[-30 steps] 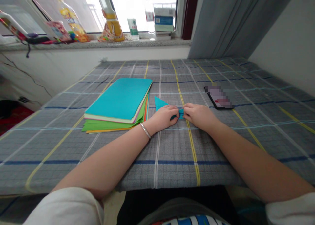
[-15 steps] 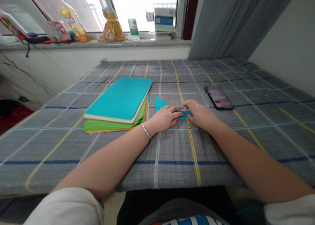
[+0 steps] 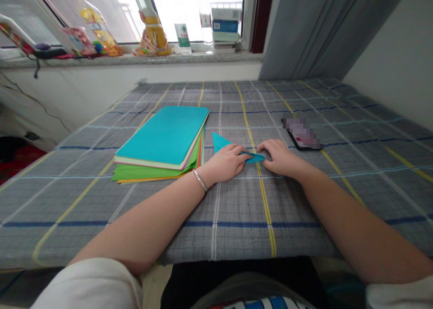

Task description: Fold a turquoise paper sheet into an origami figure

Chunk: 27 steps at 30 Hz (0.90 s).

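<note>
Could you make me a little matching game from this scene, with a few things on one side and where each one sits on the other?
Things:
1. folded teal paper
2. stack of coloured paper
3. phone
4. bottles

Places:
A. on the windowsill at the back
B. flat on the checked cloth, left of both hands
C. pressed on the cloth under the left hand and right hand
D. on the cloth beyond the right hand, to its right

Pairs: 1-C, 2-B, 3-D, 4-A
</note>
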### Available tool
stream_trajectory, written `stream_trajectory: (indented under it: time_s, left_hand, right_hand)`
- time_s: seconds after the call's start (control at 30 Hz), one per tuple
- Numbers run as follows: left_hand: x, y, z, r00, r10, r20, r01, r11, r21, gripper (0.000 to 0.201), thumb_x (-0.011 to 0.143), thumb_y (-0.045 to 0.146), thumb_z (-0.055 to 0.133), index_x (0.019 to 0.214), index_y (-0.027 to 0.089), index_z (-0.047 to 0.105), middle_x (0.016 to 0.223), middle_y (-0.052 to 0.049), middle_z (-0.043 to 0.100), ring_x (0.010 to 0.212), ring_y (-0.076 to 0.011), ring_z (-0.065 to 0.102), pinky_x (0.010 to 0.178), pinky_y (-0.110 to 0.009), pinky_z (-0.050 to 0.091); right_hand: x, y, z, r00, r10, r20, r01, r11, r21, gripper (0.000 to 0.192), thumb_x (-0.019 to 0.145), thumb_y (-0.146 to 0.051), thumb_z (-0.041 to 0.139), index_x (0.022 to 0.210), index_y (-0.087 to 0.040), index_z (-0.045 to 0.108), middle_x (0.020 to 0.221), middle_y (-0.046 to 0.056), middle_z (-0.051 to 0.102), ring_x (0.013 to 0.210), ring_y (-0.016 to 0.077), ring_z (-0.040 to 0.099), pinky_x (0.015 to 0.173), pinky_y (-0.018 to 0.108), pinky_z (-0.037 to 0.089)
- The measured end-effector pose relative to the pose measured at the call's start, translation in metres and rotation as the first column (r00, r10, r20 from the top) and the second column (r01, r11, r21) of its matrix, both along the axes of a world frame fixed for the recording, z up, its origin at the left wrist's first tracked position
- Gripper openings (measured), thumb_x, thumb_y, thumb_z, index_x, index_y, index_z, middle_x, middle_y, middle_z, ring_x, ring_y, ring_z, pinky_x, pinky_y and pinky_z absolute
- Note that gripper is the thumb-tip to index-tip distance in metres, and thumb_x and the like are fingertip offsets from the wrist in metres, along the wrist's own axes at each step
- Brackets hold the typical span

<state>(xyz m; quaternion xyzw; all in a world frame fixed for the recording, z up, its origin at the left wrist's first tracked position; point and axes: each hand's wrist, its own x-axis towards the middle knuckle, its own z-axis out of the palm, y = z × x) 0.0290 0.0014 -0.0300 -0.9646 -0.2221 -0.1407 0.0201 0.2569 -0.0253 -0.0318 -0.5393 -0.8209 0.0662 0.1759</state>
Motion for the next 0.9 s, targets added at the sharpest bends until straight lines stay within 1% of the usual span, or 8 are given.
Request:
stream_trajectory:
  time_s: [0.1, 0.17, 0.23, 0.33, 0.43, 0.6, 0.73, 0.9]
  left_hand:
    - [0.0, 0.0, 0.001, 1.0, 0.0, -0.015, 0.0, 1.0, 0.008, 0.036, 0.097, 0.023, 0.043, 0.128, 0.016, 0.06, 0.122, -0.011, 0.061, 0.115, -0.0253, 0.054, 0.103, -0.043, 0.045]
    - [0.0, 0.0, 0.001, 1.0, -0.004, -0.013, 0.004, 1.0, 0.017, 0.035, 0.097, 0.023, 0.043, 0.127, 0.016, 0.061, 0.123, -0.012, 0.061, 0.116, -0.0258, 0.054, 0.102, -0.044, 0.045]
    - [0.0, 0.001, 0.0, 1.0, -0.011, -0.007, 0.011, 1.0, 0.022, 0.035, 0.097, 0.022, 0.043, 0.126, 0.016, 0.061, 0.124, -0.012, 0.06, 0.117, -0.0259, 0.054, 0.103, -0.044, 0.044]
    - [0.0, 0.002, -0.001, 1.0, -0.023, -0.001, 0.023, 0.999, 0.026, 0.034, 0.096, 0.022, 0.044, 0.124, 0.016, 0.062, 0.124, -0.011, 0.06, 0.117, -0.0255, 0.054, 0.103, -0.044, 0.045]
    - [0.001, 0.002, -0.001, 1.0, -0.028, -0.005, 0.028, 0.999, 0.032, 0.033, 0.096, 0.022, 0.043, 0.122, 0.016, 0.063, 0.122, -0.011, 0.061, 0.117, -0.0251, 0.054, 0.102, -0.043, 0.045]
    - [0.001, 0.001, 0.001, 0.999, -0.031, -0.019, 0.032, 0.999, 0.034, 0.032, 0.096, 0.022, 0.043, 0.121, 0.015, 0.063, 0.122, -0.012, 0.06, 0.118, -0.0258, 0.053, 0.103, -0.044, 0.044]
    - [0.001, 0.0, 0.002, 0.999, -0.03, -0.021, 0.03, 0.999, 0.023, 0.032, 0.096, 0.021, 0.043, 0.12, 0.015, 0.064, 0.122, -0.013, 0.06, 0.118, -0.026, 0.053, 0.103, -0.045, 0.044]
    - [0.0, 0.001, 0.003, 0.999, -0.024, -0.022, 0.024, 1.0, -0.003, 0.032, 0.096, 0.022, 0.042, 0.118, 0.015, 0.064, 0.123, -0.013, 0.06, 0.117, -0.0262, 0.053, 0.102, -0.044, 0.043]
  right_hand:
    - [-0.003, 0.002, -0.008, 0.999, -0.041, -0.002, 0.041, 0.999, -0.028, 0.032, 0.076, -0.02, 0.055, 0.107, -0.022, 0.059, 0.133, 0.011, 0.055, 0.133, 0.0275, 0.042, 0.114, 0.048, 0.028]
    - [-0.007, 0.002, -0.011, 0.995, -0.1, 0.003, 0.1, 0.993, -0.069, 0.033, 0.078, -0.023, 0.054, 0.11, -0.022, 0.059, 0.143, 0.011, 0.048, 0.141, 0.0301, 0.032, 0.117, 0.053, 0.021]
    - [-0.011, 0.002, -0.012, 0.989, -0.151, 0.009, 0.151, 0.983, -0.103, 0.033, 0.08, -0.024, 0.053, 0.112, -0.022, 0.059, 0.147, 0.011, 0.044, 0.145, 0.0318, 0.026, 0.117, 0.057, 0.017]
    - [-0.016, 0.001, -0.009, 0.979, -0.205, 0.015, 0.205, 0.97, -0.131, 0.032, 0.081, -0.025, 0.053, 0.113, -0.022, 0.058, 0.15, 0.012, 0.042, 0.146, 0.0321, 0.024, 0.118, 0.058, 0.014]
    - [-0.018, 0.001, -0.007, 0.972, -0.233, 0.023, 0.233, 0.961, -0.147, 0.033, 0.082, -0.028, 0.055, 0.114, -0.021, 0.057, 0.151, 0.012, 0.041, 0.146, 0.0325, 0.023, 0.118, 0.058, 0.013]
    - [-0.019, 0.002, -0.006, 0.972, -0.234, 0.037, 0.236, 0.955, -0.177, 0.036, 0.083, -0.028, 0.053, 0.118, -0.021, 0.054, 0.152, 0.013, 0.04, 0.147, 0.0329, 0.023, 0.118, 0.058, 0.013]
    - [-0.017, 0.002, -0.007, 0.973, -0.229, 0.032, 0.231, 0.959, -0.165, 0.036, 0.084, -0.027, 0.051, 0.119, -0.02, 0.053, 0.152, 0.014, 0.041, 0.145, 0.0325, 0.027, 0.118, 0.055, 0.02]
    - [-0.016, -0.001, -0.007, 0.984, -0.17, 0.054, 0.176, 0.974, -0.141, 0.035, 0.086, -0.024, 0.048, 0.12, -0.016, 0.053, 0.15, 0.018, 0.043, 0.142, 0.0329, 0.033, 0.116, 0.051, 0.027]
